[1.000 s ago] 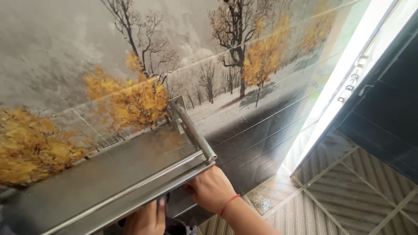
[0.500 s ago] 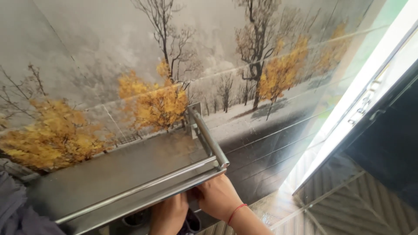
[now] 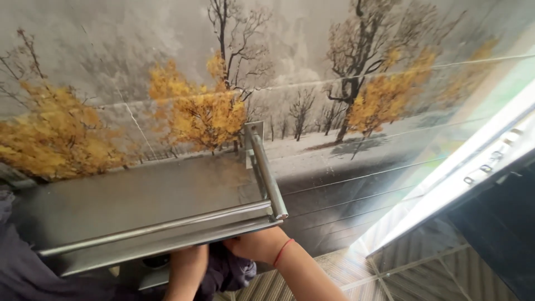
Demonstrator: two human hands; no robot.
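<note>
The tiled wall (image 3: 334, 83) with its yellow trees has slid right as the view swung. The steel shelf (image 3: 139, 200) stays fixed near left. Beneath its near edge, right hand (image 3: 259, 245) and left hand (image 3: 186, 262) still reach; their grip is hidden.

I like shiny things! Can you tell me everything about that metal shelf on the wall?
The metal shelf looks like brushed steel, grey and shiny, reflecting the yellow trees of the wall tiles behind it. It is flat and level, fixed against the wall, with a round rail along its right end and another along the front. Both hands are just beneath its front edge: the right hand near the corner, the left hand beside it.
</note>
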